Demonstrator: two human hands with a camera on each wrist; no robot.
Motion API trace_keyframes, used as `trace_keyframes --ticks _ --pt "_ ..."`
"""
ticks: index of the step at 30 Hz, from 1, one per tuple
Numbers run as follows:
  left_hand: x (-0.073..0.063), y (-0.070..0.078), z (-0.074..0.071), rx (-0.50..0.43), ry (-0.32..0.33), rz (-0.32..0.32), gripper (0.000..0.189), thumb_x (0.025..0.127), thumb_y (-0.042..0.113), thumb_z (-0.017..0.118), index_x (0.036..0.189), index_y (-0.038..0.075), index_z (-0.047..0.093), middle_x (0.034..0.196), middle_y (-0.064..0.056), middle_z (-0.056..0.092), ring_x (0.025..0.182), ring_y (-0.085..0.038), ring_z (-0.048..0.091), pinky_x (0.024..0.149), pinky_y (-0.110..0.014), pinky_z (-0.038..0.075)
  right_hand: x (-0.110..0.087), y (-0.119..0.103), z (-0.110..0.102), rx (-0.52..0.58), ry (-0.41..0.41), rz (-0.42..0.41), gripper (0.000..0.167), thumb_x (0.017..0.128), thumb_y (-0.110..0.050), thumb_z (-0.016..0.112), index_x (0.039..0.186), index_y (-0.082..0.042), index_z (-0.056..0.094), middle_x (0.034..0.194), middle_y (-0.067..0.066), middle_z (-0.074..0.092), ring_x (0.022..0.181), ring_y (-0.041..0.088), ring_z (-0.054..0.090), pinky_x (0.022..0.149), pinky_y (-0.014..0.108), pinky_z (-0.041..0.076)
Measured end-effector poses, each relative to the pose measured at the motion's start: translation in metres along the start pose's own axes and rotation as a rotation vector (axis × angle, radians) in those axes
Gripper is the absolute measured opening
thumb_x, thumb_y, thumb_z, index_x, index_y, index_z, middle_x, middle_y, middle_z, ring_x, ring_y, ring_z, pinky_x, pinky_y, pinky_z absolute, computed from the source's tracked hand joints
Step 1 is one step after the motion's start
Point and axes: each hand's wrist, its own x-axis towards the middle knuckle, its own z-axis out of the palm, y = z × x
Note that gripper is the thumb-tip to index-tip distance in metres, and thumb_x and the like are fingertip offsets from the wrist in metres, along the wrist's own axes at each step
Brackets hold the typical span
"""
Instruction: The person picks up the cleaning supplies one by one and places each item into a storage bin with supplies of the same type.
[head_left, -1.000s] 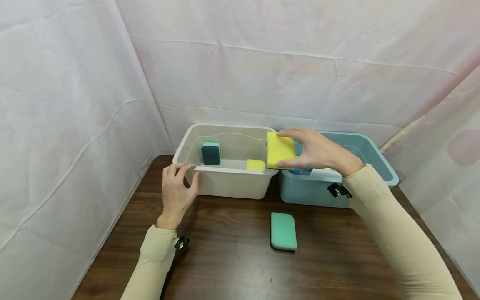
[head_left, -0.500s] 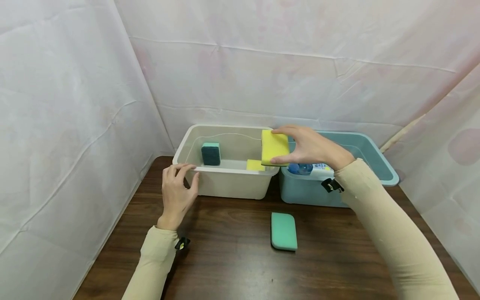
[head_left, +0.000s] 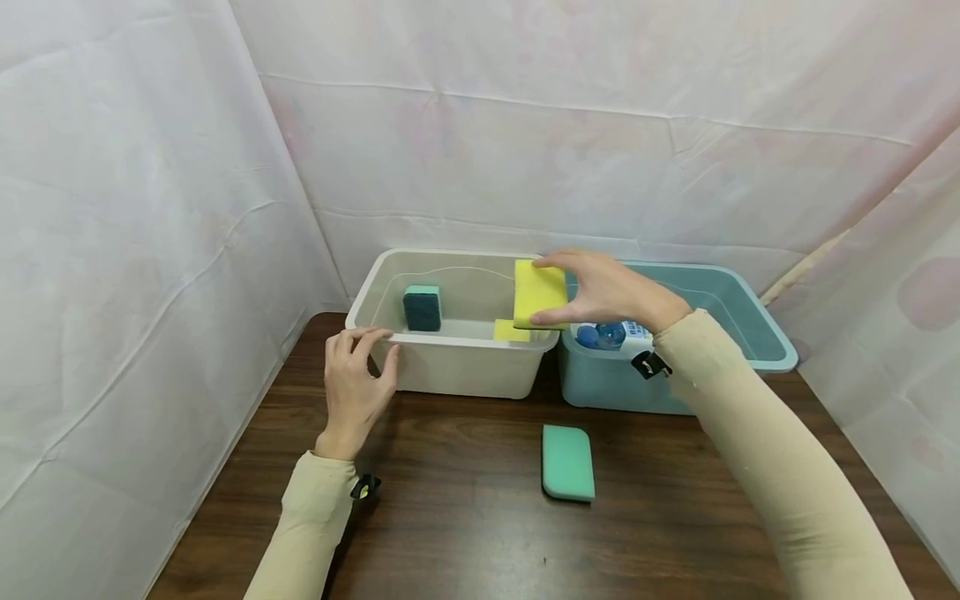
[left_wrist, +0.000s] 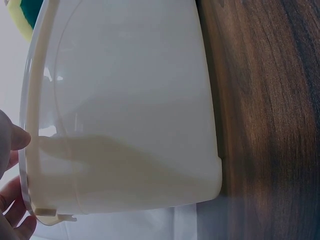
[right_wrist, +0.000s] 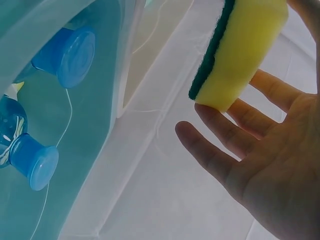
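My right hand point(head_left: 618, 292) pinches a yellow sponge point(head_left: 540, 293) between thumb and fingers, above the right end of the beige bin point(head_left: 457, 371). The right wrist view shows the dark green scouring layer on one side of this scrubbing sponge point(right_wrist: 245, 55). My left hand point(head_left: 356, 387) grips the beige bin's rim at its front left corner, fingers over the edge and thumb on the front wall. Inside that bin, a green sponge with a dark face point(head_left: 422, 308) stands at the left, and another yellow sponge point(head_left: 512, 331) lies at the right, partly hidden by the front rim.
A blue bin point(head_left: 622, 387) stands just right of the beige one, holding bottles with blue caps point(right_wrist: 77, 57). A green sponge point(head_left: 567, 463) lies on the dark wooden table point(head_left: 465, 500) in front. White sheeting point(head_left: 480, 167) hangs behind and at both sides.
My right hand has carried the yellow sponge left, from beside the blue bin to over the beige bin's right end. More of the bottles now shows. My left hand stays on the rim.
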Motion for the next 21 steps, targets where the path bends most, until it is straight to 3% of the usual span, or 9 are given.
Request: trace_keyframes --ticks 21 --pt "0.001 0.000 0.001 -0.002 -0.004 -0.001 0.021 0.094 0.015 0.079 0.112 0.006 0.077 0.118 -0.020 0.068 0.112 -0.044 0.056 0.098 -0.059 0.046 0.032 0.004 0.009 0.021 -0.033 0.009 0.093 0.084 -0.066 0.080 0.158 -0.017 0.052 0.162 0.009 0.053 0.151 0.033 0.047 0.124 0.056 0.040"
